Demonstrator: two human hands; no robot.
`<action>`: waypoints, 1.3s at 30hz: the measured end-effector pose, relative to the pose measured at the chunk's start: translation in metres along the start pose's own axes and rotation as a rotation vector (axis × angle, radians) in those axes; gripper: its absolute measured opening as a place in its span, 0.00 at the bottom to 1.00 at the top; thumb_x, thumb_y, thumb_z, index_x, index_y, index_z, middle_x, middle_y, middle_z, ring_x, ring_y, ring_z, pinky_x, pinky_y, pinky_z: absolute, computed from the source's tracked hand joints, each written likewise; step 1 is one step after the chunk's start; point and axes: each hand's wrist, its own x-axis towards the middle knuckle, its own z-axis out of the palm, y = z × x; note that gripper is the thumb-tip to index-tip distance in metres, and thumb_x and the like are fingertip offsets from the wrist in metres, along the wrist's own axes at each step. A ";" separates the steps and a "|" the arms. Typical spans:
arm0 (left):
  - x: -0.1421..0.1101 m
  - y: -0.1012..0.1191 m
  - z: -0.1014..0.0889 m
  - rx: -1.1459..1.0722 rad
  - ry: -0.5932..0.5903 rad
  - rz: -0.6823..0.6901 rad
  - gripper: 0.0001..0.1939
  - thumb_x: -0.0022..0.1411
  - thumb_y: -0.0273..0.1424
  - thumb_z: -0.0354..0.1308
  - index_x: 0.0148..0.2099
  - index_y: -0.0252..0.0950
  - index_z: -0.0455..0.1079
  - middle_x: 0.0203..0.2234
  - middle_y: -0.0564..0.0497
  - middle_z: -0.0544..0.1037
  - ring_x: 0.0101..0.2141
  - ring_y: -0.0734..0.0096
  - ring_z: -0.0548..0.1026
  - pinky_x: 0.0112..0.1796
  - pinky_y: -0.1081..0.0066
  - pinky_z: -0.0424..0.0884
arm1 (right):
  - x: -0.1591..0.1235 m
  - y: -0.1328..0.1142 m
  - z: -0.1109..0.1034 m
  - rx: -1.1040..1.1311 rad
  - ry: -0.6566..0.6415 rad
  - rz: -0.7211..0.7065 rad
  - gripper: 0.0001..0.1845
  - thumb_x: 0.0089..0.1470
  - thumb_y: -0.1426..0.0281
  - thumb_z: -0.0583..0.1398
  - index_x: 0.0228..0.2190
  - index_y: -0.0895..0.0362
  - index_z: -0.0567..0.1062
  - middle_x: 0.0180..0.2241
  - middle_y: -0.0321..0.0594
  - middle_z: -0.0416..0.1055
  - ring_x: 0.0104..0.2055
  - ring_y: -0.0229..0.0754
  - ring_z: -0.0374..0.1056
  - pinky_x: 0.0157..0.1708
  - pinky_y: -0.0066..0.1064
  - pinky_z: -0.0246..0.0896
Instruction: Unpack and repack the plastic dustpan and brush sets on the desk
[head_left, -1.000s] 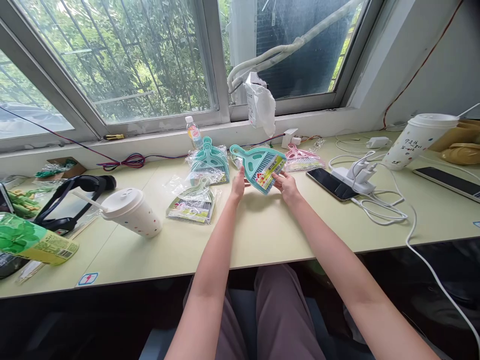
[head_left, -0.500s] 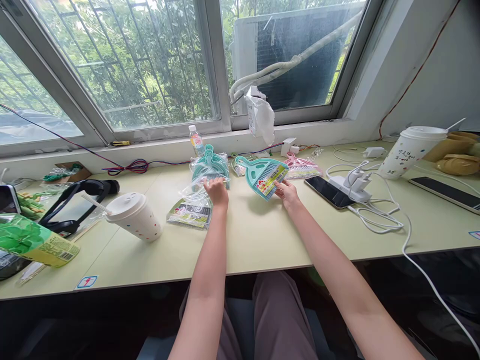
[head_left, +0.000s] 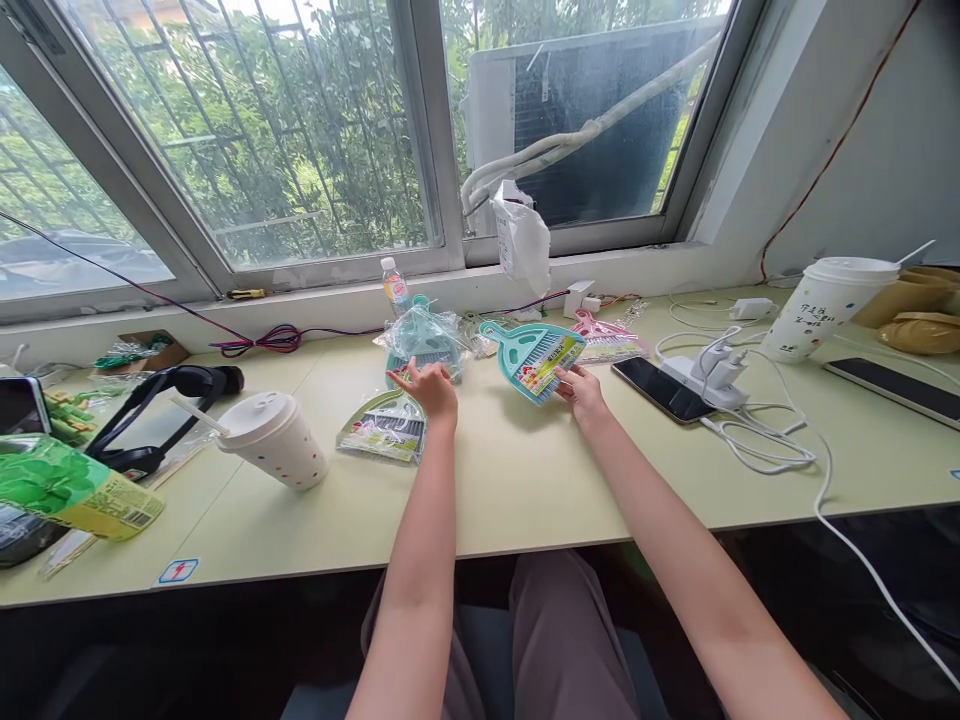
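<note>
Two bare forearms reach forward over a pale yellow-green tabletop. The right hand pinches the lower right edge of a teal plastic dustpan-and-brush set, tilted above the surface, its round-holed handle pointing left, its bristles behind a bright printed label. The left hand, fingers spread and bent, hovers over or touches crinkled clear wrap; whether it grips any is unclear. Near it are a wrapped teal set and a wrapped olive-green set. A pink set lies behind the right hand.
</note>
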 end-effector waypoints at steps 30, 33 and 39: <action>-0.006 0.009 0.013 0.207 -0.237 0.135 0.20 0.59 0.22 0.55 0.54 0.33 0.74 0.58 0.36 0.71 0.62 0.45 0.64 0.66 0.37 0.35 | -0.012 -0.003 0.007 -0.261 -0.087 0.045 0.11 0.49 0.79 0.66 0.37 0.59 0.75 0.25 0.37 0.78 0.25 0.39 0.75 0.28 0.27 0.72; -0.004 0.005 0.010 0.178 -0.217 0.083 0.18 0.63 0.19 0.48 0.46 0.35 0.77 0.50 0.40 0.78 0.57 0.51 0.70 0.67 0.39 0.39 | -0.010 -0.002 0.006 -0.264 -0.084 0.051 0.11 0.49 0.79 0.66 0.36 0.59 0.75 0.25 0.37 0.78 0.25 0.39 0.75 0.27 0.28 0.72; 0.000 0.005 0.007 -0.035 -0.071 -0.082 0.15 0.67 0.24 0.49 0.47 0.36 0.76 0.44 0.43 0.81 0.51 0.55 0.74 0.65 0.45 0.49 | -0.008 -0.001 0.005 -0.252 -0.101 0.058 0.11 0.49 0.80 0.66 0.35 0.59 0.75 0.25 0.37 0.79 0.25 0.39 0.75 0.26 0.27 0.72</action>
